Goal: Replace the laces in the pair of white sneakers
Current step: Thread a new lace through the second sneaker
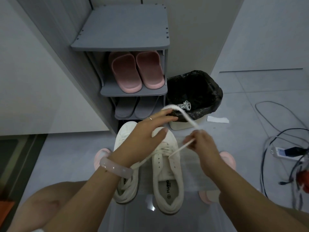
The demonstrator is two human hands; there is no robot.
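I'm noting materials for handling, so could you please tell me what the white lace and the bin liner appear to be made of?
The white lace, pinched by the right hand, looks like flat woven fabric: matte, limp, curving in a soft arc. The bin liner looks like thin black plastic film: crinkled, faintly glossy, folded over the rim.

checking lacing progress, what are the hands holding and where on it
The right hand pinches the white lace partway along, just past the right sneaker. The left hand is open, holding nothing.

Sneakers (167, 166) before rack (133, 91); bin (195, 97) right of rack, old laces (184, 105) inside.
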